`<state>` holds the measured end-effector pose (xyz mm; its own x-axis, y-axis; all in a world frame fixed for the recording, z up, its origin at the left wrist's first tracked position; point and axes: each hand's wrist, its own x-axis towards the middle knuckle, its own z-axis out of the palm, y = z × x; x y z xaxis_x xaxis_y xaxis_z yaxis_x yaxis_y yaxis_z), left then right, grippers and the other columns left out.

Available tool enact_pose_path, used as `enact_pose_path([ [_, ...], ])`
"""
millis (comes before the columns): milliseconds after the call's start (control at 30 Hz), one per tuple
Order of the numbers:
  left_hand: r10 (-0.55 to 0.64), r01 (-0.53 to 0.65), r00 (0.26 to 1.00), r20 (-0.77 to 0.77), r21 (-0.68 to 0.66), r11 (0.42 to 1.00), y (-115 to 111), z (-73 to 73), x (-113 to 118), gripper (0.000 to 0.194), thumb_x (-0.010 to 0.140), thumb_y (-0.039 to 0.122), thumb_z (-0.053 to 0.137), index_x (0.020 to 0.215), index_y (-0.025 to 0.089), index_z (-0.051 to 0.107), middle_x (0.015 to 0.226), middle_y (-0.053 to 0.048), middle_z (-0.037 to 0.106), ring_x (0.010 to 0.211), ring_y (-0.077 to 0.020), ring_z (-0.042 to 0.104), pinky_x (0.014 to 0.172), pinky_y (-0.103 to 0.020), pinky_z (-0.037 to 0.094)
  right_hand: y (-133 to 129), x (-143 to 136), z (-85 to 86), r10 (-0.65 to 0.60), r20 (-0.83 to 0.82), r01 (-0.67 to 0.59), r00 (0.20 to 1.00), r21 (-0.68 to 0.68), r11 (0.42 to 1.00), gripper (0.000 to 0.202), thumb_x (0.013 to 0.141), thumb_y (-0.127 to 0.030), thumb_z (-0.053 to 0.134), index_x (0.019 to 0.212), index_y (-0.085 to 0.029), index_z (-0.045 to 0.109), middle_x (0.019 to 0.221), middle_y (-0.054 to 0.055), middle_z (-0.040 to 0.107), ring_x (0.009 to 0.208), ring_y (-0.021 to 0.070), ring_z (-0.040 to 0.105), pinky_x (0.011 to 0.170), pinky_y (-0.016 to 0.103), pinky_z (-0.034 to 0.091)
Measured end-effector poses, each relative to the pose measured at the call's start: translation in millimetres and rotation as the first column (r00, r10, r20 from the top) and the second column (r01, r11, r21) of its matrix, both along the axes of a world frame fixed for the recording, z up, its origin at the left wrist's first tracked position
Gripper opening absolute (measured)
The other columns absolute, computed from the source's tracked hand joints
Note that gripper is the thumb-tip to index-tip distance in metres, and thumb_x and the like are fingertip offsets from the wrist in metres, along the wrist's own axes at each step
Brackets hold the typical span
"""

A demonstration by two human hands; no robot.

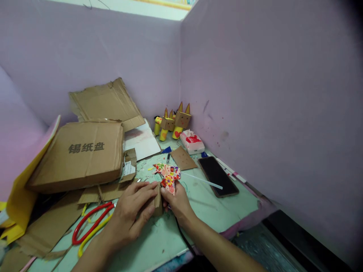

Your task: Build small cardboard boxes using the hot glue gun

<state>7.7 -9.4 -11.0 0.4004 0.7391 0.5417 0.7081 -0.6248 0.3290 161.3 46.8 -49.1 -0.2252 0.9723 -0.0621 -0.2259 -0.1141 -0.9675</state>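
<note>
My left hand [133,211] is wrapped against a small brown cardboard box [159,200] above the table's front part. Close beside it, my right hand [180,204] grips a glue gun [169,179] covered in a colourful flower pattern. A translucent glue stick [205,180] sticks out of the gun toward the right, and a black cord [181,233] hangs below that hand. The gun's nozzle is hard to make out. Red and yellow handled scissors [90,226] lie left of my left hand.
A large cardboard box [82,155] and loose cardboard [104,104] fill the left. Behind stand yellow cardboard animals [181,120] and a tissue pack [192,141]. A brown cardboard piece [183,158] and a phone [218,176] lie right of centre. Purple walls [255,105] enclose the table.
</note>
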Motion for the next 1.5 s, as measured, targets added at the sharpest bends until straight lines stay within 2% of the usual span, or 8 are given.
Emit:
enact_pose_path([
  [333,-0.026,0.024,0.996,-0.082,-0.019,1.000,1.7,3.1,-5.9,0.033,0.088,0.020,0.051,0.121,0.023,0.053,0.128,-0.007,0.060,0.117,-0.0256,0.048,0.097,-0.043,0.044,-0.7,1.3,1.3,0.017,0.015,-0.017,1.000,0.002,1.000,0.037,0.066,-0.037,0.062,0.092,-0.016,0.046,0.043,-0.011,0.049,0.031,0.0064,0.041,0.031,0.017,0.037],
  [500,-0.080,0.073,0.990,-0.117,-0.067,0.995,4.5,10.7,-12.9,0.036,0.089,0.022,0.052,0.124,0.027,0.053,0.130,-0.005,0.060,0.120,-0.0243,0.048,0.098,-0.042,0.045,0.3,0.7,1.1,0.019,0.011,-0.019,1.000,-0.007,1.000,0.034,0.067,-0.033,0.061,0.092,-0.016,0.047,0.043,-0.011,0.049,0.031,0.0060,0.042,0.029,0.016,0.037],
  [667,-0.053,0.039,0.986,-0.158,-0.093,0.995,5.8,17.4,-14.8,0.036,0.087,0.028,0.056,0.123,0.028,0.056,0.131,-0.005,0.059,0.122,-0.0261,0.050,0.099,-0.043,0.046,0.6,0.1,1.7,0.012,-0.005,-0.012,1.000,-0.018,1.000,0.028,0.069,-0.027,0.062,0.091,-0.017,0.047,0.045,-0.011,0.050,0.032,0.0065,0.044,0.028,0.015,0.037],
  [867,-0.060,0.048,0.990,-0.127,-0.101,0.994,8.6,11.2,-16.1,0.035,0.087,0.027,0.051,0.123,0.028,0.053,0.132,-0.006,0.058,0.124,-0.0272,0.047,0.098,-0.045,0.046,1.4,0.1,4.1,0.013,-0.016,-0.014,1.000,-0.049,0.999,0.026,0.071,-0.022,0.063,0.090,-0.018,0.048,0.048,-0.011,0.050,0.032,0.0056,0.045,0.028,0.013,0.037],
  [1000,-0.059,0.045,0.991,-0.119,-0.118,0.992,9.8,7.2,-18.5,0.036,0.087,0.025,0.050,0.123,0.028,0.052,0.134,-0.005,0.055,0.125,-0.0275,0.045,0.100,-0.047,0.043,0.8,1.9,5.4,0.039,-0.028,-0.041,0.999,-0.041,0.998,0.027,0.070,-0.020,0.063,0.092,-0.018,0.047,0.055,-0.009,0.053,0.036,0.0059,0.048,0.030,0.015,0.042],
  [1133,-0.070,0.055,0.992,-0.109,-0.134,0.990,8.8,8.1,-16.6,0.036,0.088,0.024,0.049,0.124,0.029,0.052,0.134,-0.004,0.055,0.124,-0.0273,0.045,0.101,-0.047,0.041,-0.7,4.0,4.8,0.043,-0.041,-0.044,0.998,-0.013,0.999,0.027,0.069,-0.019,0.064,0.091,-0.019,0.048,0.063,-0.007,0.054,0.041,0.0064,0.050,0.036,0.018,0.048],
  [1500,-0.064,0.059,0.997,-0.030,-0.165,0.985,7.4,11.8,-11.8,0.030,0.089,0.024,0.049,0.117,0.031,0.057,0.132,-0.004,0.057,0.123,-0.0279,0.045,0.099,-0.049,0.042,0.6,1.4,-1.9,0.019,-0.041,-0.019,0.999,0.012,1.000,0.034,0.066,-0.022,0.066,0.095,-0.021,0.049,0.071,-0.004,0.056,0.043,0.0096,0.052,0.037,0.023,0.049],
])
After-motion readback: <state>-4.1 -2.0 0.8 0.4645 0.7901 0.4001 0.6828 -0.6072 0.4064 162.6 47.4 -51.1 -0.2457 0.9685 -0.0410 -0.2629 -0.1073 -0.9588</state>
